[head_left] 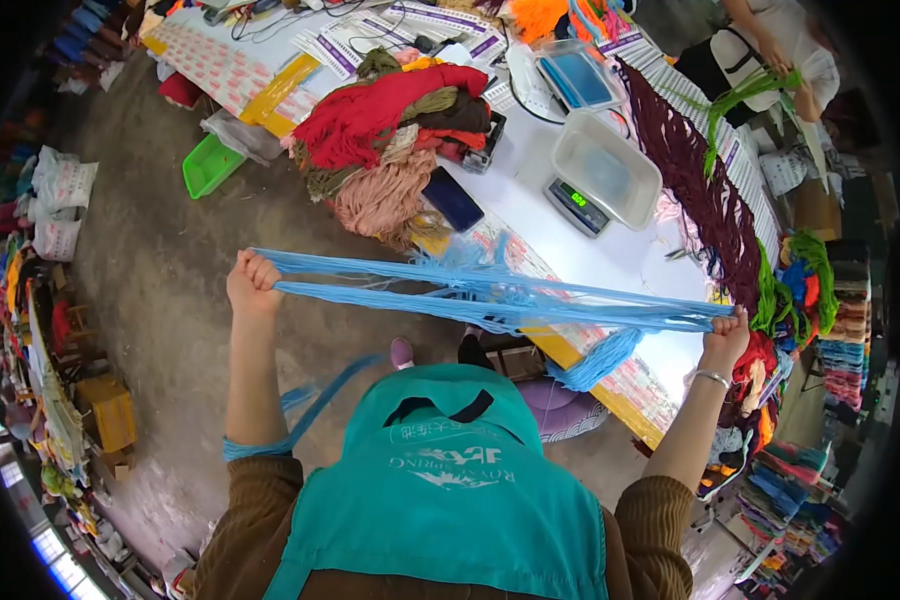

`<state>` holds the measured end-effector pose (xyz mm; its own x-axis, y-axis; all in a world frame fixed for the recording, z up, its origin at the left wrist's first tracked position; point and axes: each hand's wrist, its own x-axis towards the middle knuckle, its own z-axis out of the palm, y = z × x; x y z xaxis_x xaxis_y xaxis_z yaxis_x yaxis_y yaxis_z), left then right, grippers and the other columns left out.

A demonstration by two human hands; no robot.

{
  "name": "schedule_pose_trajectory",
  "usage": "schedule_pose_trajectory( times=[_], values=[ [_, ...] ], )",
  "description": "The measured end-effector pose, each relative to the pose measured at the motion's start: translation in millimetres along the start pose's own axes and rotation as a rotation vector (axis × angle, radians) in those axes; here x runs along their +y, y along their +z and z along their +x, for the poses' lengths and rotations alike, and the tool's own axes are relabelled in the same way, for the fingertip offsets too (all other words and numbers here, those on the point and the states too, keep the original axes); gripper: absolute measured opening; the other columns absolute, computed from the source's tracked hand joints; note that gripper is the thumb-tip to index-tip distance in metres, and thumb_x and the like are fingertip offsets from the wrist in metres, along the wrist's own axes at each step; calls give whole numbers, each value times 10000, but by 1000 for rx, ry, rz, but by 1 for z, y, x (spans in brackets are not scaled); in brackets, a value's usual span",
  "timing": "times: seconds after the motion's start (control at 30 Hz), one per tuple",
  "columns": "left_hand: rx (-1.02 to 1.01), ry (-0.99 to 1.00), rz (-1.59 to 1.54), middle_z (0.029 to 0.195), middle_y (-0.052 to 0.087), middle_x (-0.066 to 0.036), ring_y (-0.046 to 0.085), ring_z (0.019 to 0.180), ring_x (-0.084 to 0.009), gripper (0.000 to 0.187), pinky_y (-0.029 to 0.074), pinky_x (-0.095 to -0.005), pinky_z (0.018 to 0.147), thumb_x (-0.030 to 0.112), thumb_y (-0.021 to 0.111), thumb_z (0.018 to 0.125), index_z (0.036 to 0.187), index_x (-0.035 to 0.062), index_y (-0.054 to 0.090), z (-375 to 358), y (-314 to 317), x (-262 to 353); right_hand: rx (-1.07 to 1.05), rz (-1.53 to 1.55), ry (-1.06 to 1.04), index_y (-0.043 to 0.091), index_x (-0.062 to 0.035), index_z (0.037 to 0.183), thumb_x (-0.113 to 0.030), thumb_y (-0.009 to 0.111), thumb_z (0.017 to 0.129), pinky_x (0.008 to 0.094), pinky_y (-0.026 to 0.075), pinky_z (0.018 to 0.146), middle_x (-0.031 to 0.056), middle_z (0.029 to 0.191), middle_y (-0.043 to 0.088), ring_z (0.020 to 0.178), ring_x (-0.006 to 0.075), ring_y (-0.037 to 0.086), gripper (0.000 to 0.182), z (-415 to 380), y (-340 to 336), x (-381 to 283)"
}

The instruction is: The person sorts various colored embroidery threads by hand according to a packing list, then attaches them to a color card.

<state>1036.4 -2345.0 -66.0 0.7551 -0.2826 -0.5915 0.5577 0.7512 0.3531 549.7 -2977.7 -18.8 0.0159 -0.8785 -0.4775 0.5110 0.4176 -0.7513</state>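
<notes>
A skein of light blue yarn is stretched across in front of me, spread into upper and lower bands with loose, tangled strands in the middle. My left hand is closed in a fist around its left end, out over the floor. At the other end, my right hand grips the yarn above the table's near right edge. More blue yarn hangs in a bunch at the table edge beneath the skein. Another blue strand loops round my left forearm and trails off it.
On the table lie a heap of red and pink yarn, a phone, and a scale bearing a plastic tub. Dark maroon yarn lines the far right edge. Another person handles green yarn there. A green basin sits on the floor.
</notes>
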Motion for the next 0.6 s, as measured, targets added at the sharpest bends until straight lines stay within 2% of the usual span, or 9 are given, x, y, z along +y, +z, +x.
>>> schedule_pose_trajectory(
  times=[0.13,0.2,0.23,0.27,0.3,0.33,0.4,0.5,0.6],
  values=[
    [57,392,239,548,268,60,215,427,-59,323,158,-237,390,274,428,1027,746,115,453,-18,27,-42,148,-233,-266,557,-88,869,-182,398,1030,230,223,385,-61,530,279,417,62,248,245,-38,25,28],
    [-69,547,825,571,272,64,237,446,-57,316,173,-239,400,313,452,1026,774,121,451,-21,28,-66,-67,-860,-485,617,-30,829,-228,477,973,264,286,421,-31,550,401,447,79,351,282,-30,11,59],
    [-134,351,736,575,271,66,243,451,-59,308,178,-241,401,323,456,1026,789,125,455,-40,47,-75,-182,-1176,-583,646,-1,809,-252,517,945,282,317,439,-16,560,463,462,88,402,313,-31,6,69],
    [-203,158,641,579,271,67,249,455,-61,301,183,-243,402,334,460,1025,804,130,460,-55,67,-78,-182,-793,-394,631,-11,823,-244,535,937,260,276,404,-35,548,426,439,63,365,276,-50,19,63],
    [-275,186,509,574,275,64,249,452,-65,288,187,-247,399,339,468,1021,812,140,461,-54,68,-72,-184,-402,-207,616,-21,838,-236,554,928,238,235,370,-53,537,389,416,38,328,241,-74,43,56],
    [-275,191,512,574,275,64,249,452,-65,288,187,-247,399,339,468,1021,812,140,461,-53,68,-71,-133,-367,-271,587,-40,887,-213,583,917,197,165,344,-78,526,312,394,4,254,176,-86,56,62],
    [-344,-66,521,568,267,60,234,445,-61,287,176,-246,392,343,459,1023,811,149,463,-51,71,-75,-292,-560,-43,595,-49,913,-213,591,935,225,179,348,-84,512,302,386,31,243,165,-114,62,97],
    [-256,8,326,546,272,78,208,417,-47,296,146,-237,371,338,456,1023,787,158,455,-48,82,-54,-188,-206,-83,570,-80,848,-238,572,949,238,149,364,-85,499,237,392,55,196,188,-102,67,79],
    [-200,-70,337,534,259,84,194,407,-45,315,142,-236,364,302,468,1017,740,156,436,-38,72,-40,-229,-306,-13,565,-76,882,-217,565,956,230,148,376,-89,518,233,416,38,185,159,-101,62,95]
  ],
)
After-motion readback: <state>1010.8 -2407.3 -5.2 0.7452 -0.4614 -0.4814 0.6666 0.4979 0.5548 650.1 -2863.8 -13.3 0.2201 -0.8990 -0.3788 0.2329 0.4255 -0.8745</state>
